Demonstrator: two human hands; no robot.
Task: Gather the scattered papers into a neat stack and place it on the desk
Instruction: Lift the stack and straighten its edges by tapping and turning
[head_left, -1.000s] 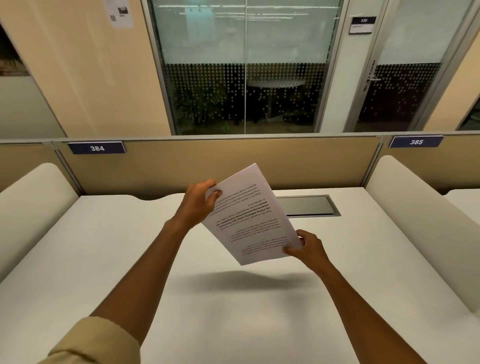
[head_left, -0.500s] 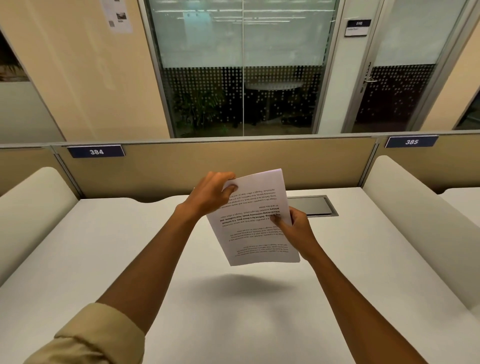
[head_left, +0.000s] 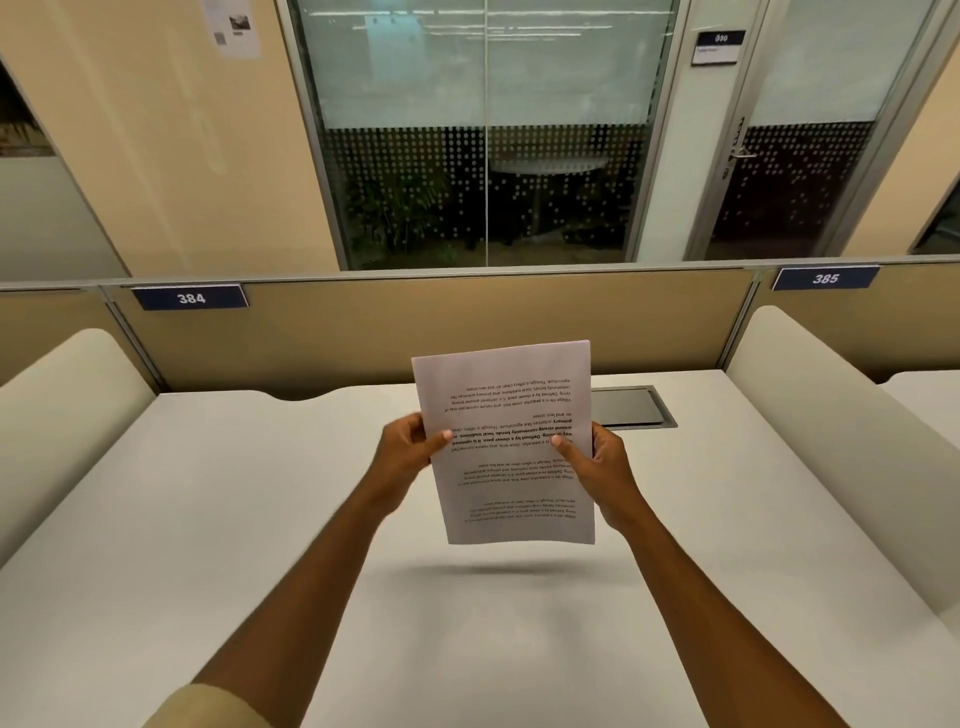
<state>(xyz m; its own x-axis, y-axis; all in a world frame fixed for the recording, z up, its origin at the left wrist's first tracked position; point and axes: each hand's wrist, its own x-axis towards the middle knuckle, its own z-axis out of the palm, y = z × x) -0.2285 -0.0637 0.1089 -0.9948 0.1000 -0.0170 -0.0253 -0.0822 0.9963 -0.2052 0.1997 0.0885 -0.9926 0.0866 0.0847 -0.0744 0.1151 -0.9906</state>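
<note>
- The fingers of both hands are behind the stack of papers (head_left: 506, 447), so only the thumbs show on its printed face; how many sheets it holds cannot be told.
- The print on the top sheet runs upside down from here, and most lines are too small and soft to read.
- The left hand (head_left: 408, 449) pinches the stack's left edge about halfway up, thumb laid across the paper.
- The right hand (head_left: 597, 462) grips the right edge at much the same height, thumb pressed onto the text.
- The stack is held near upright in the air above the desk (head_left: 208, 545), edges fairly square, with a soft shadow on the surface beneath it.
- The desk is smooth, matte and off-white, with a wavy far edge.
- A dark rectangular cable hatch (head_left: 631, 406) with a metal frame sits flush in the desk, its left part hidden behind the papers.
- Rounded, padded cream dividers flank the desk, both cut off by the picture's edges.
- A tan partition (head_left: 363, 332) behind carries navy plates marked 384 (head_left: 190, 298) and 385 (head_left: 825, 278).
- A beige sleeve (head_left: 208, 709) is cropped at the bottom.
</note>
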